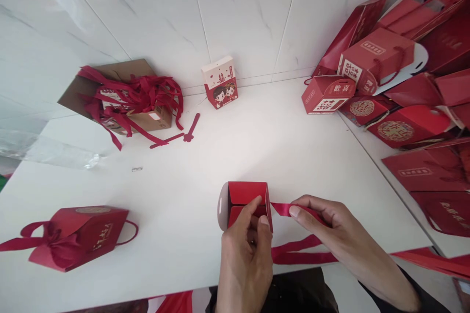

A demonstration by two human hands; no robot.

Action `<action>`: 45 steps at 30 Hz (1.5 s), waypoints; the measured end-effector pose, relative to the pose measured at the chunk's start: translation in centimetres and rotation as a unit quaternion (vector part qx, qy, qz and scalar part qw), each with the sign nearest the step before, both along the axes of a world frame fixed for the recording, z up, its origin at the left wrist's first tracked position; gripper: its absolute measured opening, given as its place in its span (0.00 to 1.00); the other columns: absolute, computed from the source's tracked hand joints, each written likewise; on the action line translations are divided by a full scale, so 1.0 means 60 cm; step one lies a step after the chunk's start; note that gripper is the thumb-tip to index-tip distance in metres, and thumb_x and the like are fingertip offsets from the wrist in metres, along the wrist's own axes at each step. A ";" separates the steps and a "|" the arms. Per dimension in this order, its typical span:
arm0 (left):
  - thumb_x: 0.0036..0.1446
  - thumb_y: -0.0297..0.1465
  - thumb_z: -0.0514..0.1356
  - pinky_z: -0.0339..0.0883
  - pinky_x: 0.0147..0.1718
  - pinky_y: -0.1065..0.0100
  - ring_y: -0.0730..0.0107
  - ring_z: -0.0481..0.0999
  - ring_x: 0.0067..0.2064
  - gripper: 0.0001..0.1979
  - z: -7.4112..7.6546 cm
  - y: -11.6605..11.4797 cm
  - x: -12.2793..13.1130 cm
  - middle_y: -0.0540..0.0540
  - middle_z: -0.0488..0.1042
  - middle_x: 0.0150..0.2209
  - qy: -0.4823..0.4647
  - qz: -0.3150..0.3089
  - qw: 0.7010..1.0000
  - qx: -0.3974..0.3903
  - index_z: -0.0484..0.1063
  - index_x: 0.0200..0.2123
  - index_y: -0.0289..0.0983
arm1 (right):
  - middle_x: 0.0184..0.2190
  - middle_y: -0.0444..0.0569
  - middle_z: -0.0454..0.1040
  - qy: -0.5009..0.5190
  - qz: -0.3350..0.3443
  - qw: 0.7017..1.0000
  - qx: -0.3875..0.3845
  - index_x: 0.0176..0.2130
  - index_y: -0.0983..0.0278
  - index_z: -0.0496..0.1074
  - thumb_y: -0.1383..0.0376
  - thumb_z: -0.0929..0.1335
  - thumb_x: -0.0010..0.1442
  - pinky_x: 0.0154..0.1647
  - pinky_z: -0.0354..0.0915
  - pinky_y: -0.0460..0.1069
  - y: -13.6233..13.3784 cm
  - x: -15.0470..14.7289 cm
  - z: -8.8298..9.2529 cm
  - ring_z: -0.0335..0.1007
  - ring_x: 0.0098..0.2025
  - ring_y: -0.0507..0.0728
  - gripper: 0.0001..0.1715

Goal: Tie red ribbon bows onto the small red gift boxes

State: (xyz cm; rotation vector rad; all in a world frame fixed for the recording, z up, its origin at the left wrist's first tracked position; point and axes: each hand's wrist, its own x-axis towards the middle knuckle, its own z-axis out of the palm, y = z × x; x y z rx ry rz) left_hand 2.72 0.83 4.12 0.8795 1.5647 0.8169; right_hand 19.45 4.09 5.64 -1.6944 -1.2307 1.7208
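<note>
An open red box [248, 192] lies near the front edge of the white table, its grey-white flap pointing left. My left hand [247, 249] is at the box's near side, with thumb and fingers gripping its right wall. Just right of the box, my right hand [330, 220] pinches a dark red ribbon [281, 209] between thumb and fingers. The ribbon's end reaches the box's right wall. More ribbon [304, 257] trails over the table below my right hand. What lies inside the box is partly hidden by my left fingers.
A red box with a bow [88, 237] sits at the left. Behind are a carton of ribbons [150, 120], ribbon pieces [188, 137] and a small upright box [221, 83]. Many red boxes [396, 127] are stacked at the right. Plastic wrap [55, 151] lies far left.
</note>
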 end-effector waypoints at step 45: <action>0.64 0.49 0.58 0.56 0.15 0.75 0.70 0.73 0.26 0.27 -0.004 0.006 -0.011 0.45 0.77 0.32 -0.047 -0.005 0.998 -0.031 0.74 0.57 0.38 | 0.23 0.39 0.55 0.002 0.047 0.999 0.009 0.40 0.59 0.78 0.42 0.66 0.66 0.29 0.46 0.50 0.005 0.000 -0.007 0.43 0.27 0.53 0.25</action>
